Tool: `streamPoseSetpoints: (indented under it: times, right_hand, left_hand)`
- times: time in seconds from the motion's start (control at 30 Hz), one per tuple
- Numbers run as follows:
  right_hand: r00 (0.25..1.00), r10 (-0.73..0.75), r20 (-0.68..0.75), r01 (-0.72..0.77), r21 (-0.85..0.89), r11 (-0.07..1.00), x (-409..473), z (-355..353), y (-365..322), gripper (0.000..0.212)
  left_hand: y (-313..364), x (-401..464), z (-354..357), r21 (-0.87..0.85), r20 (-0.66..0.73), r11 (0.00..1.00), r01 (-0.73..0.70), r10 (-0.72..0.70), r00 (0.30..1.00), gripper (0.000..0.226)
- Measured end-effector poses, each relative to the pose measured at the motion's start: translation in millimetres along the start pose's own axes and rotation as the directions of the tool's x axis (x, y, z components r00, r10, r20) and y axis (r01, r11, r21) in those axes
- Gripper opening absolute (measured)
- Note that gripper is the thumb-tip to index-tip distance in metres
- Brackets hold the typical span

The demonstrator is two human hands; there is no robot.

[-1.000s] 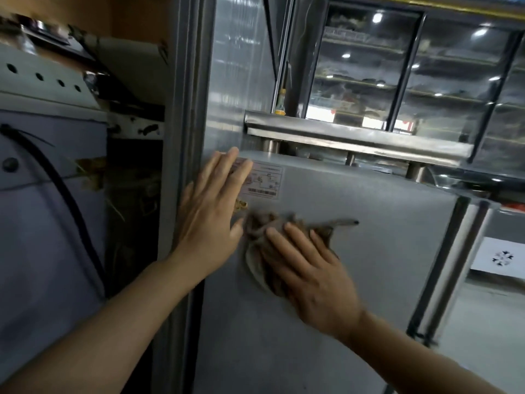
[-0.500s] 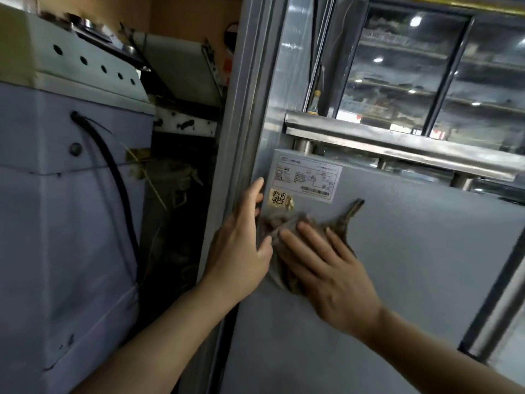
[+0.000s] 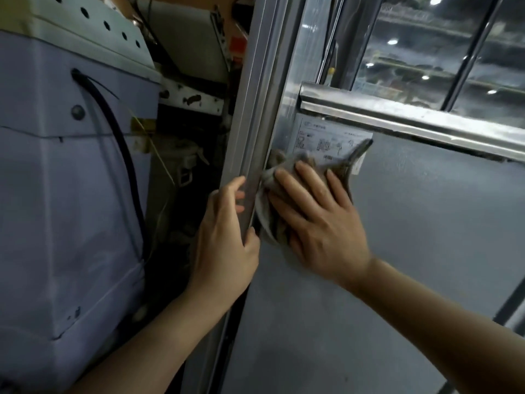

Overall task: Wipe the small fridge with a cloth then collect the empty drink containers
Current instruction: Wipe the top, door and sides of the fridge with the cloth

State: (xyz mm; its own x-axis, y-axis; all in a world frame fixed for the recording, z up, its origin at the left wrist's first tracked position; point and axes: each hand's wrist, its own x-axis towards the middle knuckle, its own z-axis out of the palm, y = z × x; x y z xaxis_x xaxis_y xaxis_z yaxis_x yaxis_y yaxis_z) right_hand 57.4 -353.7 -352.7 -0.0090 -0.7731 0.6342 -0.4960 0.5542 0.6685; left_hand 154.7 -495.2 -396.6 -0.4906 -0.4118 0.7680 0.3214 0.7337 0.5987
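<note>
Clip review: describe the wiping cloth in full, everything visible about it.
The cloth is a small, crumpled grey-brown rag, soft and worn-looking. It lies flat against the grey fridge side, near its left edge. The right hand presses it there with spread, straight fingers, hiding its middle. One pointed corner sticks up over the white label. The left hand grips the metal edge beside it.

white rectangular sticker (image 3: 326,140) on grey fridge side panel (image 3: 412,237): printed diagrams and small text, too blurred to read; nothing else legible

Matt grey fridge (image 3: 397,223); crumpled cloth (image 3: 270,220); glossy metal rail (image 3: 412,118)
</note>
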Motion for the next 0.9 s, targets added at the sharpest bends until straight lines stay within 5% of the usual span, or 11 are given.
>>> streamPoseSetpoints:
  times: [0.23, 0.37, 0.5, 0.67, 0.9]
  right_hand:
    - [0.928, -0.271, 0.256, 0.276, 0.019, 0.961, -92.0, 42.6, -74.3, 0.072]
    - [0.918, -0.31, 0.249, 0.316, 0.017, 0.949, -93.3, 30.6, -63.8, 0.075]
    - [1.0, 0.011, -0.004, -0.012, -0.016, 1.0, -57.8, 0.6, -3.3, 0.065]
    - [0.964, 0.234, -0.124, -0.234, 0.021, 0.972, -48.6, -4.6, 22.7, 0.061]
    - [0.976, -0.155, 0.15, 0.159, -0.014, 0.987, -159.8, 23.1, -23.6, 0.063]
  left_hand:
    - [-15.8, -25.3, 4.1, 0.081, 0.049, 0.997, -0.006, 0.002, 0.999, 0.07]
    - [-18.0, -39.2, 3.4, 0.05, 0.132, 0.999, 0.001, -0.008, 0.991, 0.07]
    - [-10.6, -39.2, 7.9, 0.042, 0.224, 0.999, -0.016, 0.006, 0.975, 0.073]
    - [-0.6, -40.0, 38.5, 0.146, 0.249, 0.989, -0.016, -0.021, 0.968, 0.086]
    - [8.4, -47.7, 61.4, 0.249, 0.205, 0.968, 0.035, -0.088, 0.975, 0.098]
